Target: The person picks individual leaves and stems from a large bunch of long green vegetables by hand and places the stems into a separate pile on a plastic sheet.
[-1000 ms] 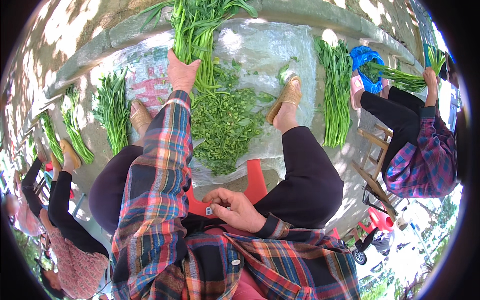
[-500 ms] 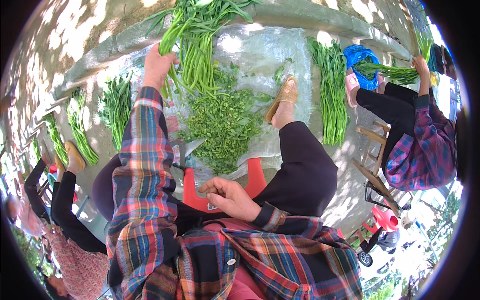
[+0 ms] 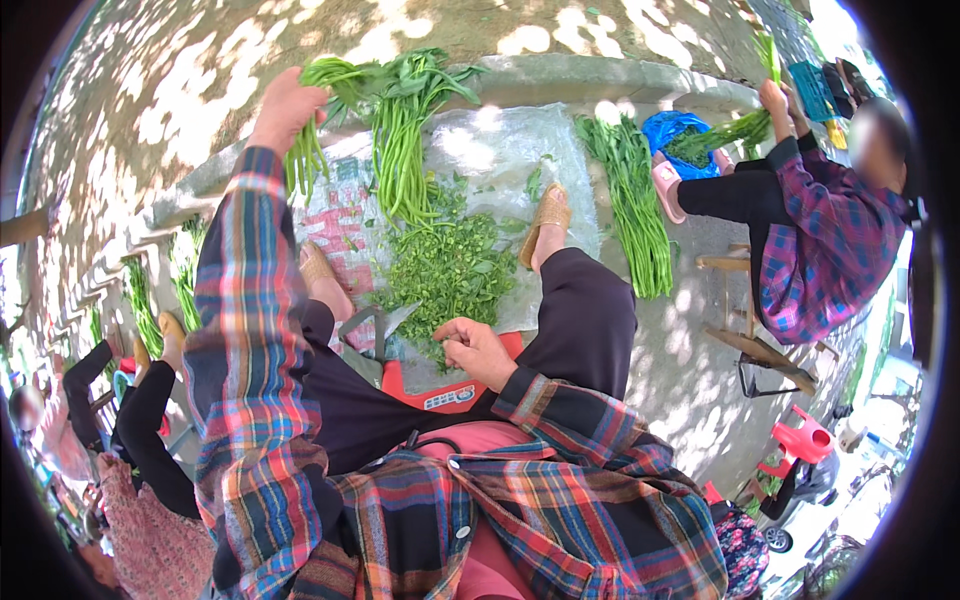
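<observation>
My left hand (image 3: 290, 108) is stretched far forward on the left, closed round a bunch of long green leafy stems (image 3: 306, 160); the ends hang below my fist. To its right a larger bundle of leafy stems (image 3: 400, 165) lies with its leaves at the far side. A loose pile of picked green leaves and short pieces (image 3: 450, 265) covers the sheet between my feet. Over the near edge of this pile my right hand (image 3: 478, 352) hovers, its fingers curled in; what they hold, if anything, cannot be made out.
The clear plastic sheet (image 3: 500, 130) lies on the ground before a stone kerb (image 3: 560, 75). A red plastic stool (image 3: 400, 383) stands between my legs. At the right lies another stem bundle (image 3: 635, 215); beyond it a seated person (image 3: 825, 240) handles greens beside a blue bag (image 3: 665, 130).
My left hand has moved up and left with the stems, apart from the larger bundle. My right hand has risen toward the leaf pile. The whole view has shifted too.
</observation>
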Available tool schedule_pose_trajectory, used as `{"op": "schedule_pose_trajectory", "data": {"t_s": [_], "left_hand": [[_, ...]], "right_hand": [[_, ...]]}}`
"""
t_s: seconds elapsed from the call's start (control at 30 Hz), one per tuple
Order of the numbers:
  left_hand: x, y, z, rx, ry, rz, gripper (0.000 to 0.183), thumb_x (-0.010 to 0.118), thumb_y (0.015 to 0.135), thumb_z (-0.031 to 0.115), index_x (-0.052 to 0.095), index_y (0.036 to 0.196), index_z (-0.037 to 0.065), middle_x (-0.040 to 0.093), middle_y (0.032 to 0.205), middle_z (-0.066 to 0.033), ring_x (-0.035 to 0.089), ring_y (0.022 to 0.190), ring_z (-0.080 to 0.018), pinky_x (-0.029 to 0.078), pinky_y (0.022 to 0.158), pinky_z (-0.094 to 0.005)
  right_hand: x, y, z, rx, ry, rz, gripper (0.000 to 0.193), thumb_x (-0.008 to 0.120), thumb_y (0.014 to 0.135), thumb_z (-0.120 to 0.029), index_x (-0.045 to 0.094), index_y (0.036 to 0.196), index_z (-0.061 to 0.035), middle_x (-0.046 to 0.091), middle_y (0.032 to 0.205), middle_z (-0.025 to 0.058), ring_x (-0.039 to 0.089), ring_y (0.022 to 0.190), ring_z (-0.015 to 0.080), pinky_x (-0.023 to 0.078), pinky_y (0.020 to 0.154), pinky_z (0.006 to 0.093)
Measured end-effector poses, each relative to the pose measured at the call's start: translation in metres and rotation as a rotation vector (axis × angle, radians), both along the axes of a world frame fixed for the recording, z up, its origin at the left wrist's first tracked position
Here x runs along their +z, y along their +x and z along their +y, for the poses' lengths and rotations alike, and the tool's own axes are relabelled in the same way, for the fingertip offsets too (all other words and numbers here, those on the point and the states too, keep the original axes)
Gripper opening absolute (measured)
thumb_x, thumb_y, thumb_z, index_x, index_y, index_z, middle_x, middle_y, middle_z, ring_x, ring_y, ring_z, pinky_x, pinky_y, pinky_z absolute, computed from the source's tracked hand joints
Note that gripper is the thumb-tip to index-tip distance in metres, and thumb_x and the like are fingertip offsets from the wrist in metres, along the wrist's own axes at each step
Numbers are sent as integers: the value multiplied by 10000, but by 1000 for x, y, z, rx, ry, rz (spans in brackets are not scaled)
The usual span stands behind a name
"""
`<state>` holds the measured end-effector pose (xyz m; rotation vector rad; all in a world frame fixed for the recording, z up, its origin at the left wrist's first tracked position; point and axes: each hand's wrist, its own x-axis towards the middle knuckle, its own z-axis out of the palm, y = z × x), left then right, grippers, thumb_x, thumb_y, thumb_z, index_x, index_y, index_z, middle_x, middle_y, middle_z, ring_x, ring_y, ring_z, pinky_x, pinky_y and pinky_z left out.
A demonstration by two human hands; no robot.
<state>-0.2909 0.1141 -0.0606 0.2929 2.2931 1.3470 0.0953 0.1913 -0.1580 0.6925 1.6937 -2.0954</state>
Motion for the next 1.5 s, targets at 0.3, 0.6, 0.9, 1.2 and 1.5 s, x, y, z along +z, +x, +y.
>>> {"op": "schedule_pose_trajectory", "data": {"t_s": [0.3, 0.6, 0.9, 1.2, 1.5], "left_hand": [[-27, 70, -41, 2, 72, -397, 194, 599, 727, -38, 537, 907, -74, 580, 684, -85, 524, 525, -116, 462, 459, -258], [-47, 191, -73, 132, 482, -574, 82, 555, 804, 11, 530, 882, 18, 567, 692, -52, 542, 526, -115, 472, 452, -275], [-11, 241, -110, 179, 820, -978, 108, 563, 871, 147, 524, 917, 57, 564, 704, -37, 532, 525, -123, 463, 466, -269], [-28, 279, -117, 162, 1059, -894, 105, 581, 845, 58, 518, 929, 51, 570, 770, -46, 568, 604, -146, 491, 537, -281], [-35, 299, -96, 240, 1111, -644, 248, 613, 813, 0, 472, 1012, 43, 553, 821, -50, 596, 677, -164, 521, 610, -290]], "right_hand": [[11, 18, 7, -72, 61, 102, 228, 461, 786, -27, 564, 976, 44, 549, 653, 15, 514, 575, 81, 422, 542, 242], [13, 44, 2, -55, 20, 134, 229, 462, 838, -95, 548, 1022, 13, 559, 723, 8, 530, 630, 65, 439, 560, 209], [38, 31, -6, -31, -20, 233, 282, 503, 905, -207, 560, 1097, -9, 595, 865, 36, 568, 806, 100, 472, 649, 228], [68, 15, -30, 63, 85, 334, 294, 532, 897, -176, 512, 1127, 7, 577, 904, 27, 562, 806, 99, 452, 660, 223], [67, 8, -43, 274, 698, 647, 322, 544, 855, -236, 519, 1066, 6, 522, 862, 142, 559, 783, 257, 447, 701, 351]]}}
